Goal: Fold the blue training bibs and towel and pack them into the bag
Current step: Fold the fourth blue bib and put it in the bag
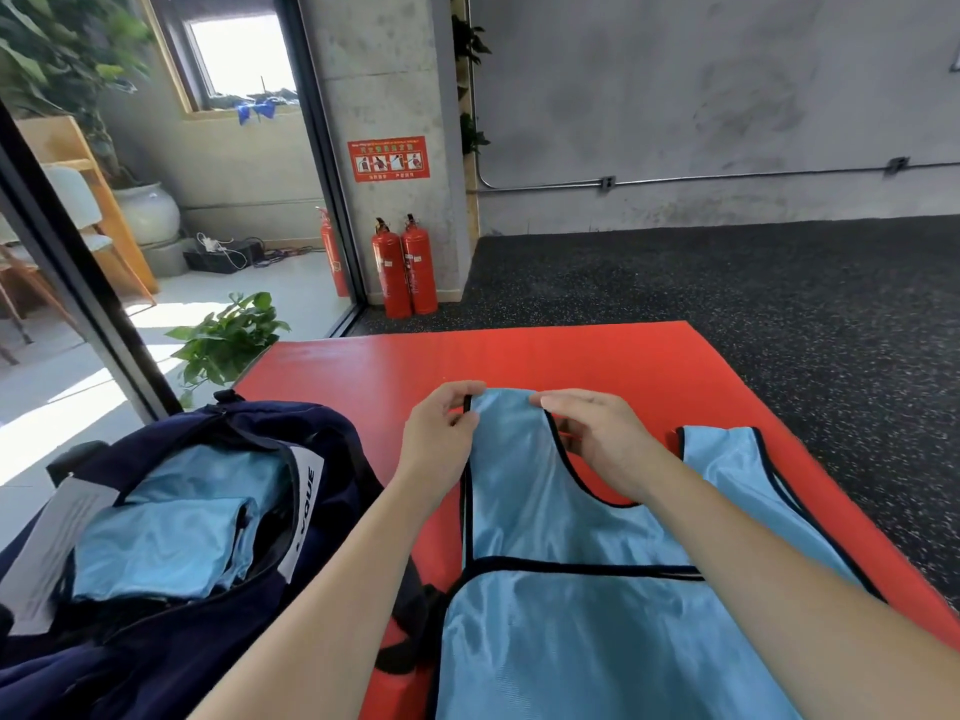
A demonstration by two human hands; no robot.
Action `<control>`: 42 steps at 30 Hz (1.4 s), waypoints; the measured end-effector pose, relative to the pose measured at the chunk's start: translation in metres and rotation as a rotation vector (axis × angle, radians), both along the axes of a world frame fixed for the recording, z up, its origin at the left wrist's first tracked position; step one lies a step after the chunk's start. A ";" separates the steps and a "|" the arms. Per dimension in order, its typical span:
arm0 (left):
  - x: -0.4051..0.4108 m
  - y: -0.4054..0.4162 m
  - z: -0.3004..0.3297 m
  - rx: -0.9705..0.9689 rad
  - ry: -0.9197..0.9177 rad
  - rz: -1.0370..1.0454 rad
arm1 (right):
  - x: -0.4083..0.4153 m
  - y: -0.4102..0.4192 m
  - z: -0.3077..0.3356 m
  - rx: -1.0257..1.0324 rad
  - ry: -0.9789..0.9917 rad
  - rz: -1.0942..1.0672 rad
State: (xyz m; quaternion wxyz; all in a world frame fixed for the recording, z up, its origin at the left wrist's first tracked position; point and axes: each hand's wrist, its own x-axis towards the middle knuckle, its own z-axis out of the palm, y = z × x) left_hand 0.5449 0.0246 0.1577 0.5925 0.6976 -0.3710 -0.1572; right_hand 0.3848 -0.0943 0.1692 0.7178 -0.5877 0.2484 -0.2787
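Head view: a blue training bib (571, 589) lies spread on the red mat (597, 356) at lower centre of the frame, its two shoulder straps toward the top. Left hand (441, 444) pinches the outer, black-piped edge of the left strap, thumb and fingers closed on the fabric. Right hand (602, 439) rests its fingertips on that strap's inner edge; whether they pinch it, cannot tell. Navy bag (171, 615) sits open at lower left, with folded blue bibs (161, 543) already inside. Towel not seen. Judged step: squaring the strap before folding. Next move likely needs the strap laid flat and the bib halved.
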 end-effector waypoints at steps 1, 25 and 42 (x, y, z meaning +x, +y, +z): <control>0.004 -0.003 -0.003 0.024 -0.037 0.007 | 0.005 -0.006 -0.002 -0.043 0.052 -0.004; -0.018 -0.017 -0.050 0.609 -0.616 -0.068 | -0.064 -0.032 -0.071 -0.947 0.683 -0.287; -0.079 0.000 -0.059 0.810 -0.718 -0.200 | -0.180 -0.054 -0.083 -1.013 1.164 -0.144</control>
